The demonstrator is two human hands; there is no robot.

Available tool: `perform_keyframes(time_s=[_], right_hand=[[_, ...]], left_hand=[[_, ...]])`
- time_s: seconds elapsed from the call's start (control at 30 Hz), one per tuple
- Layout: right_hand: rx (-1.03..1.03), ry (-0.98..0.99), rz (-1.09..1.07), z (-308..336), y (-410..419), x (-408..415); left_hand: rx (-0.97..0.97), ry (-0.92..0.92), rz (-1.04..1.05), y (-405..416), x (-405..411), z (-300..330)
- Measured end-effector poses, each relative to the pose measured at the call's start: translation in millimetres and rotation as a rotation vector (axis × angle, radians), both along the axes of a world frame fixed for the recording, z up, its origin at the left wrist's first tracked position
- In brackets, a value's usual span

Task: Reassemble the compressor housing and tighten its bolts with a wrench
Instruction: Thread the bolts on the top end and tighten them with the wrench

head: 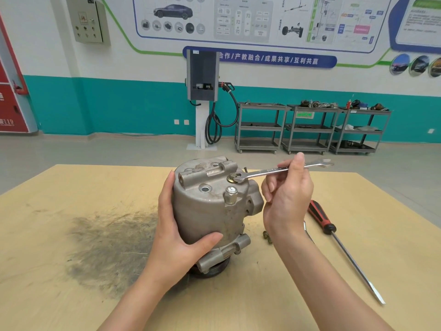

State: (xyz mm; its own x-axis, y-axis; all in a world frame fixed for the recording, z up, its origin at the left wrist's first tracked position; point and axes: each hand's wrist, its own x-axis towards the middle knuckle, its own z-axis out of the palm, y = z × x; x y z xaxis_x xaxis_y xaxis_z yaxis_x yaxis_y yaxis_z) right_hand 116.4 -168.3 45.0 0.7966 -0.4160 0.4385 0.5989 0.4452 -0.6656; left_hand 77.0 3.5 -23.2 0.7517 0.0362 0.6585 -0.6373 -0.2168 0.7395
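Observation:
A grey metal compressor housing point(207, 206) stands upright on the wooden table point(71, 187), pulley end down. My left hand point(176, 237) wraps around its left side and front, thumb across the body. My right hand point(286, 194) holds a silver open-end wrench point(265, 172) by the shaft. The wrench's jaw sits on a bolt with a washer point(232, 176) on the housing's top right. A capped fitting point(230, 194) stands just in front of that bolt.
A red-and-black-handled screwdriver point(334, 237) lies on the table to the right, its long blade pointing toward me. Small loose bolts point(267, 236) lie beside the housing's base. A dark smudge point(107, 247) marks the table at left. Tool carts point(310, 127) stand by the far wall.

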Motion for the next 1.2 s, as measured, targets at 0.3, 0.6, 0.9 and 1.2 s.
perform_keyframes(time_s=[0.3, 0.6, 0.9, 1.2], right_hand=[[-0.364, -0.392, -0.434, -3, 6, -15], [-1.158, -0.637, -0.821, 26, 15, -45], [-0.667, -0.335, -0.215, 52, -5, -51], [-0.315, 0.241, 0.179, 36, -30, -9]], left_hand=[[0.008, 0.001, 0.015, 0, 1, -1], [0.010, -0.004, 0.030, -1, 1, -2], [0.009, 0.011, 0.012, 1, 1, -1], [0.006, 0.022, 0.006, 1, 0, 0]])
